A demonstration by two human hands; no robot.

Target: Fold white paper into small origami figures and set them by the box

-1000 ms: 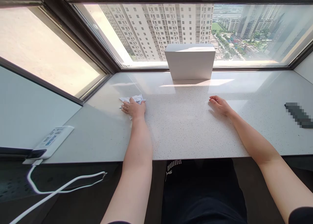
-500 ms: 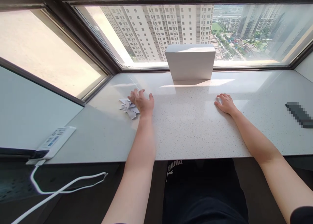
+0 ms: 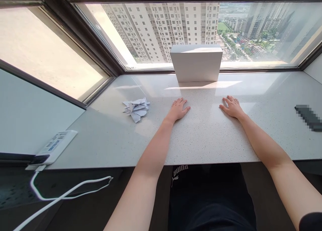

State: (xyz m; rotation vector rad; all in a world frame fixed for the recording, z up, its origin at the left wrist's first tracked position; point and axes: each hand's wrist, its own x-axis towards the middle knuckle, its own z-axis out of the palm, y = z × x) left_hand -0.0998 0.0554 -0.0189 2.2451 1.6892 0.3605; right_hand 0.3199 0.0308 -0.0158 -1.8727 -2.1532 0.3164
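Observation:
My left hand (image 3: 178,110) lies flat and open on the speckled white counter (image 3: 201,137), fingers spread, holding nothing. A folded white paper figure (image 3: 136,108) rests on the counter to its left, apart from the hand. My right hand (image 3: 231,106) also lies flat and open on the counter, a little to the right of centre, with nothing in it. A white rectangular box (image 3: 196,63) stands upright at the back against the window, between and beyond both hands.
A dark flat object (image 3: 309,117), blurred out, lies at the counter's right. A white power strip (image 3: 51,147) with a white cable (image 3: 62,194) sits at the front left corner. Large windows (image 3: 176,33) close off the back and left.
My left hand has let go of the paper figure and slid right to the middle of the counter. My right hand flattened and shifted slightly. The paper figure stays in place.

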